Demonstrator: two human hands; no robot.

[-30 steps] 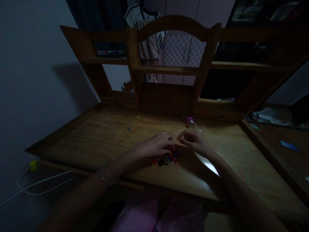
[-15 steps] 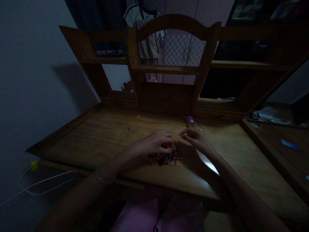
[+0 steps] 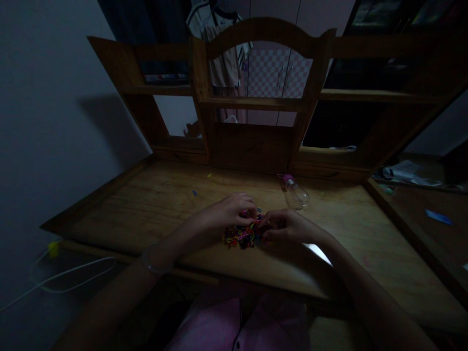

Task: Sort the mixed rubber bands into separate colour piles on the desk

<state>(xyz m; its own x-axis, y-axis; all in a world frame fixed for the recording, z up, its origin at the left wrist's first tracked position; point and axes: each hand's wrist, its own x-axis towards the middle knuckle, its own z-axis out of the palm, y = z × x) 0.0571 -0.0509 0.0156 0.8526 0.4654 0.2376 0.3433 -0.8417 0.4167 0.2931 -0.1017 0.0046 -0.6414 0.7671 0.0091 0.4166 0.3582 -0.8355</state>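
On the wooden desk lies a small pile of tangled, brightly coloured bits [image 3: 241, 237], some shaped like thin elastic loops. My left hand [image 3: 237, 208] rests over its left and back side, fingers curled in with the thumb towards the middle. From the right, my right hand [image 3: 287, 225] reaches into the pile, thumb and fingers bent together at its edge. The fingertips of both hands nearly meet over a pinkish bit. Dim light and the fingers hide what exactly each hand grips.
Behind my right hand lies a clear bulb-shaped bottle [image 3: 299, 196] with a pink cap. A blue bit [image 3: 195, 193] and a yellow loop [image 3: 209, 175] lie farther back. The wooden shelf unit [image 3: 252, 146] closes the desk's rear. A white cable [image 3: 73, 278] hangs at left.
My right hand has moved left and down from beside the bottle into the pile, uncovering the bottle. My left hand stays over the pile, shifted slightly left.
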